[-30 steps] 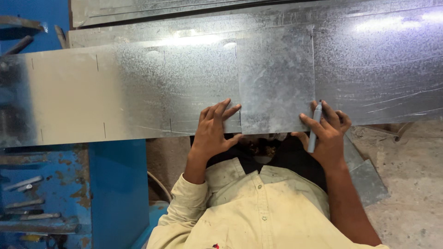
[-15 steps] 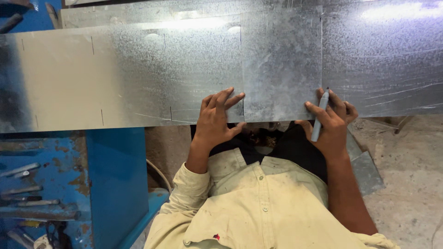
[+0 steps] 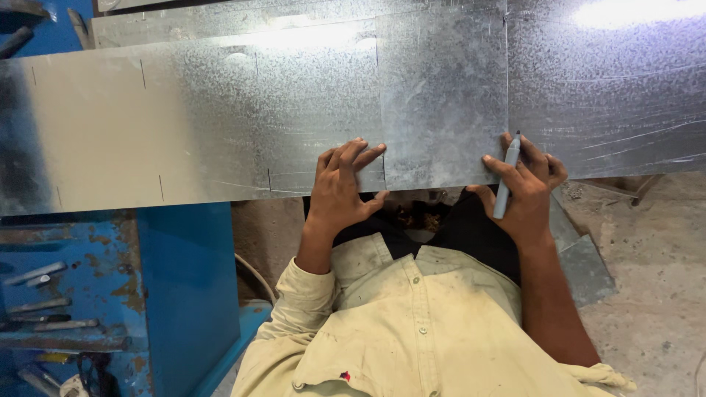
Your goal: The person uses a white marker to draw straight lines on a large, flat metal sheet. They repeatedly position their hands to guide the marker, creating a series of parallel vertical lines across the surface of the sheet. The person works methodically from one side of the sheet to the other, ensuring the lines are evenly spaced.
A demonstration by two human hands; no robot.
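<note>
A long galvanised steel sheet [image 3: 220, 117] spans the view in front of me, with short marker ticks along its near edge. A smaller steel piece [image 3: 441, 95] lies on top of it near the middle. My left hand [image 3: 342, 184] presses flat, fingers spread, on the near edge of the sheets. My right hand [image 3: 526, 187] grips a grey marker pen [image 3: 506, 176], tip pointing up at the right edge of the smaller piece. My cream shirt fills the lower middle.
A blue metal workbench [image 3: 184, 287] stands at lower left, with several tools on its shelf [image 3: 44, 294]. Concrete floor [image 3: 647, 279] and a scrap of sheet metal [image 3: 588, 265] lie at lower right. More sheet metal lies beyond the long sheet.
Both hands have stayed on the near edge of the sheet. The pen tip has come up to the right edge of the smaller piece. The view has shifted slightly.
</note>
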